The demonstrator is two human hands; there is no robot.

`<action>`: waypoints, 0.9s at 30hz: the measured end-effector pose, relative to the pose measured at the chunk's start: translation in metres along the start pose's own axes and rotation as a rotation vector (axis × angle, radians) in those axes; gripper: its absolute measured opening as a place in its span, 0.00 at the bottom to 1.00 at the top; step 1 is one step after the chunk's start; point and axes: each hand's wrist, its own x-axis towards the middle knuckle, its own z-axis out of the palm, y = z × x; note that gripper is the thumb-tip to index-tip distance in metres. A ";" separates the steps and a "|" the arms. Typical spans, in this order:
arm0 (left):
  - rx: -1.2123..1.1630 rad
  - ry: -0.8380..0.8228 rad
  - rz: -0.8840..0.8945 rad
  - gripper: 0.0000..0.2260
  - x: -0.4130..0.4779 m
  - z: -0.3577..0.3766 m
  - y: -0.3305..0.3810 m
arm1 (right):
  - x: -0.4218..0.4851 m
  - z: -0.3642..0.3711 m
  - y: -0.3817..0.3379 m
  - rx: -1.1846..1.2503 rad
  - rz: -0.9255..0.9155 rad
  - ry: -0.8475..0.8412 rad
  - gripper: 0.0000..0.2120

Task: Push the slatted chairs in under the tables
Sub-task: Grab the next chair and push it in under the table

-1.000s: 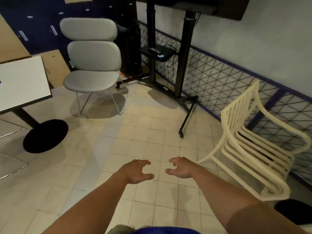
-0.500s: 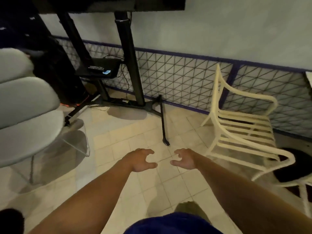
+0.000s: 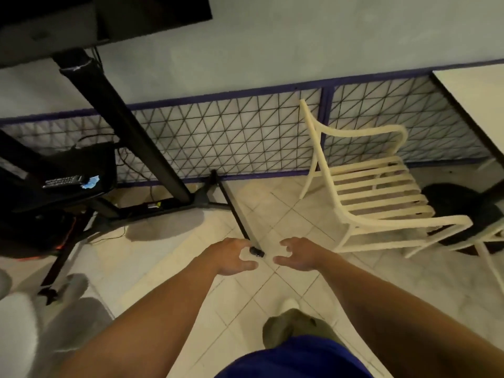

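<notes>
A cream slatted chair stands on the tiled floor at the right, its back toward me and its seat facing a white table at the right edge. The table's round black base lies just beyond the chair's front. Part of a second cream chair shows at the far right. My left hand and my right hand are stretched out side by side over the floor, fingers curled apart, holding nothing, short of the chair.
A black screen stand with long floor legs and a shelf of devices fills the left. A wire mesh panel runs along the wall. A grey padded chair is at the lower left.
The view has swung right and I have moved closer: the slatted chair and white table are nearer and more central, and the grey chair has slid off to the left. Both hands stay empty.
</notes>
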 end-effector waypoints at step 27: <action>0.561 -0.241 0.576 0.33 0.271 -0.245 0.053 | 0.139 -0.126 -0.040 0.486 0.517 0.414 0.37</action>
